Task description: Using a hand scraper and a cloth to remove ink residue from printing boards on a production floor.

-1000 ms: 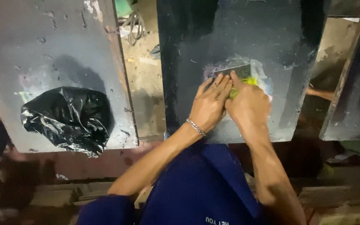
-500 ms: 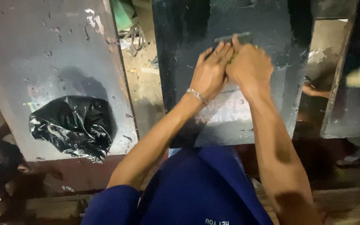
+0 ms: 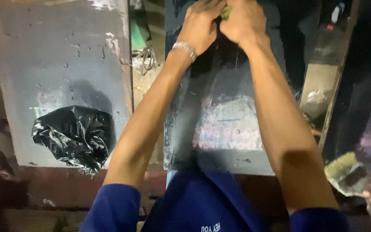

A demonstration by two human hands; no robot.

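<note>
Fingers of both hands [image 3: 223, 23] clamp a small yellow-green pad [image 3: 226, 12] against a dark wet panel [image 3: 228, 129].

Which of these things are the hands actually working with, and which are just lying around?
In use:
left hand
right hand
small green pad pressed between them
dark metal panel under the hands

Lying about:
black plastic bag on the grey panel
brush at the right edge
wire tangle in the gap
</note>
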